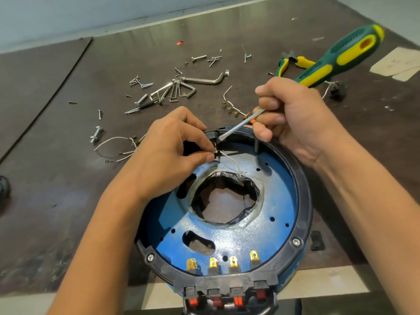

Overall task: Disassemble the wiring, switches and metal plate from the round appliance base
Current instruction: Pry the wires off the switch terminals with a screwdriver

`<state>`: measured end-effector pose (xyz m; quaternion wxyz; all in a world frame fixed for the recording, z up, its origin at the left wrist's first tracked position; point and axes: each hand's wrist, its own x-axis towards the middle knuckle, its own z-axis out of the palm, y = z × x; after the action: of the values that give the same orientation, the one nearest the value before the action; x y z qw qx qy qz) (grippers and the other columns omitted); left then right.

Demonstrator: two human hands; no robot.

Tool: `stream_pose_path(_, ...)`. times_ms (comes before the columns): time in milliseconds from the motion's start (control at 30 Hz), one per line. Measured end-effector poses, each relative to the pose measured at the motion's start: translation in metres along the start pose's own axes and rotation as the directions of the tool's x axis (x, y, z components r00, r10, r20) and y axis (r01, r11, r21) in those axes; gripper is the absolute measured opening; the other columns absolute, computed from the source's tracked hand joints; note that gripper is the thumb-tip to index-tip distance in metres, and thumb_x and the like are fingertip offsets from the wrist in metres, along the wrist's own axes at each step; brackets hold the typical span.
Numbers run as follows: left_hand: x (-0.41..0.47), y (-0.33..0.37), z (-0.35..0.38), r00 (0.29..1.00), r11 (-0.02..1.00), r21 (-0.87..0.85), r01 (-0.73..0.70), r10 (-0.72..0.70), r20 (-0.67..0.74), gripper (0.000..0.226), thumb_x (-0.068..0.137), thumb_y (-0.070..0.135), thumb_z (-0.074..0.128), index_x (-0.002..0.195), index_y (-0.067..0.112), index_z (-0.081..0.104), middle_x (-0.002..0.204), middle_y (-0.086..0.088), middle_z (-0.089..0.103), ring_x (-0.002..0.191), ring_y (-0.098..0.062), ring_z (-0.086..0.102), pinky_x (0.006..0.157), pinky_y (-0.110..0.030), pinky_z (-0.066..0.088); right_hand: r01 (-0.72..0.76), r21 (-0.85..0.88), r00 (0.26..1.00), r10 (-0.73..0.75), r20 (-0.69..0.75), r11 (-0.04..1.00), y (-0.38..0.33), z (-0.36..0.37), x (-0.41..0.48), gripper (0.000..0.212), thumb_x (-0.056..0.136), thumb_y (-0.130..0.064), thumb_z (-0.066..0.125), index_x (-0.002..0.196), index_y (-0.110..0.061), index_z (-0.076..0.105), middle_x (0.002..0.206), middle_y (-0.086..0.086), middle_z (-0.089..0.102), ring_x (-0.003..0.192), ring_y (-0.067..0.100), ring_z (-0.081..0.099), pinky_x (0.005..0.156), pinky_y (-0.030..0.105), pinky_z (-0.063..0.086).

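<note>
The round appliance base point(302, 201) lies open side up at the table's near edge, a black ring around a blue metal plate point(277, 198) with a ragged centre hole. Several brass switch terminals point(213, 263) stand along its near rim. My left hand point(168, 153) pinches a small black connector with thin white wires point(234, 165) at the far rim. My right hand point(293, 119) grips the shaft of a green and yellow screwdriver point(341, 55); its tip touches the same spot by the connector.
Loose screws and bolts point(141, 83), a bundle of hex keys point(181, 87), removed white wires with terminals point(113, 146) and green and yellow pliers point(293, 62) lie scattered on the dark table beyond the base. A black part point(338, 89) sits far right.
</note>
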<state>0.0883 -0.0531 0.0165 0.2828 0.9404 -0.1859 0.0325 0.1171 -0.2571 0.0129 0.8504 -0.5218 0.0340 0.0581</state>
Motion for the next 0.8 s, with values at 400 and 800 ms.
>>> stream_pose_path(400, 0.001, 0.002, 0.0, 1.0, 0.999, 0.052, -0.006, 0.005, 0.012, 0.007, 0.079, 0.024, 0.081, 0.084, 0.028, 0.078, 0.105, 0.01, 0.058, 0.097, -0.002, 0.056, 0.082, -0.013, 0.041, -0.038, 0.08, 0.999, 0.037, 0.026, 0.996, 0.002, -0.008, 0.01, 0.043, 0.097, -0.002, 0.05, 0.059, -0.019, 0.038, 0.052, -0.006, 0.028, 0.04, 0.007, 0.018, 0.034, 0.02, 0.025)
stream_pose_path(800, 0.0, 0.006, 0.0, 1.0, 0.998, 0.057, 0.008, -0.008, -0.002, 0.005, 0.078, 0.027, 0.081, 0.082, 0.03, 0.079, 0.106, 0.009, 0.059, 0.098, -0.004, 0.057, 0.083, -0.022, 0.044, 0.15, -0.116, 0.981, -0.133, 0.138, 0.982, 0.009, -0.01, -0.008, 0.055, 0.099, -0.003, 0.053, 0.05, -0.022, 0.039, 0.055, -0.001, 0.023, 0.04, 0.014, 0.023, 0.038, 0.025, 0.036)
